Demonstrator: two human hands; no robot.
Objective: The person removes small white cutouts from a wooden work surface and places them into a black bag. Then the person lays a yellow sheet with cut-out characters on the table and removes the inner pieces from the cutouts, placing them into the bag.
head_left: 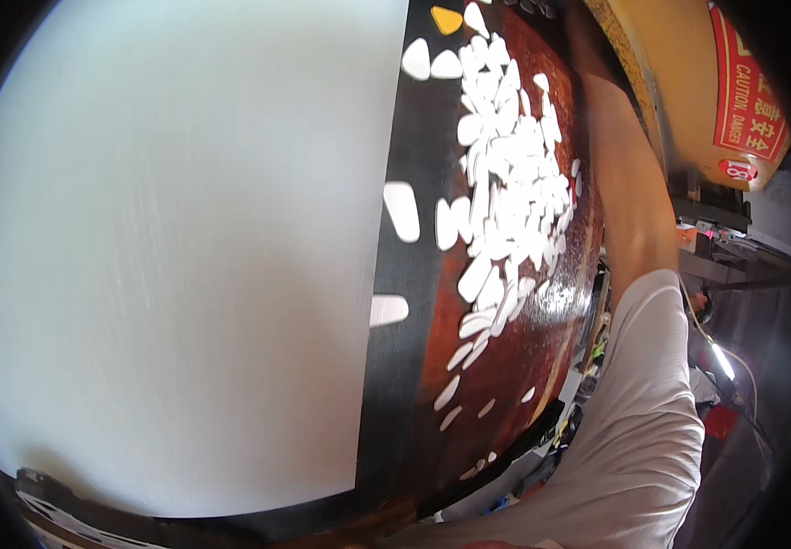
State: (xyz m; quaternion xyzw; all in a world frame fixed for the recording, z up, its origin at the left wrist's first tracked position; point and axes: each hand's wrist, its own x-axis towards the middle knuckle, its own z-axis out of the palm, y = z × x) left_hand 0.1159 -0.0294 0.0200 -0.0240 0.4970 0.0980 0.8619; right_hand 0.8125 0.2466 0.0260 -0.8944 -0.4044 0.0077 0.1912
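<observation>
White pieces [514, 174] fill the head view's middle, heaped on a red-brown surface [542, 352], with a few scattered toward its near end. One yellow piece [447, 20] lies near the top. Left of them spreads a pale panel [166, 256]. The right arm [633, 192], in a light sleeve [642, 393], reaches up beside the heap; I cannot tell whether either hand is clenched or loose.

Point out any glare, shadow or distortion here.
In the head view, glare streaks the red-brown tabletop and the white pieces look washed out; same view, a soft shadow dims part of the pale sheet, and fisheye distortion bows its lower edge.
</observation>
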